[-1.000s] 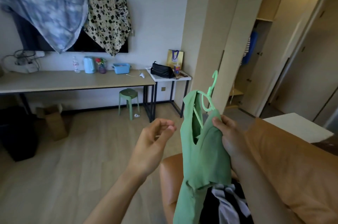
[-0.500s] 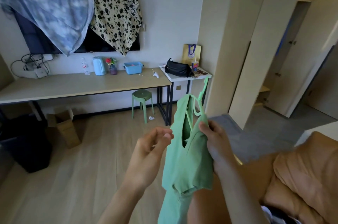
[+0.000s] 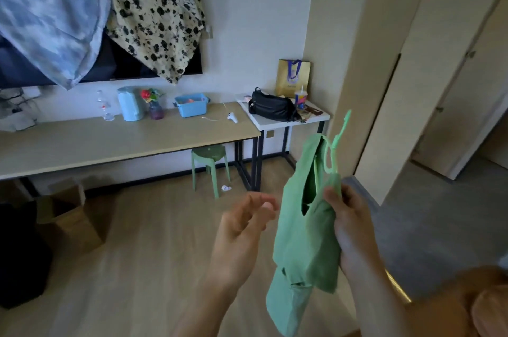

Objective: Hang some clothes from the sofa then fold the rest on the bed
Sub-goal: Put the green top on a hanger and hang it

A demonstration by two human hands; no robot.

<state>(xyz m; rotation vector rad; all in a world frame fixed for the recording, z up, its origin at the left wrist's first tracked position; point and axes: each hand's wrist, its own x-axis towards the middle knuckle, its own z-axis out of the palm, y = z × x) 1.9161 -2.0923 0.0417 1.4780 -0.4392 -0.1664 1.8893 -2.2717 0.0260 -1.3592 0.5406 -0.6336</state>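
Right hand [image 3: 350, 222] pinches the green top [image 3: 308, 229] at its shoulder, hanger hook [image 3: 336, 144] poking straight up above the grip, cloth dangling below. Left hand [image 3: 242, 229] hovers beside it, loosely curled, holding nothing.

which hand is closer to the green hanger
Right. The right hand grips the green top just under the hanger; the left hand hovers open left of the top, not touching.

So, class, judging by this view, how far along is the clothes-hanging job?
Done: the green top looks threaded onto its green hanger. In hand: the right hand grips the top's shoulder; the left hand hovers open beside it. Left: hanging it up, then folding the rest; neither spot is in view.
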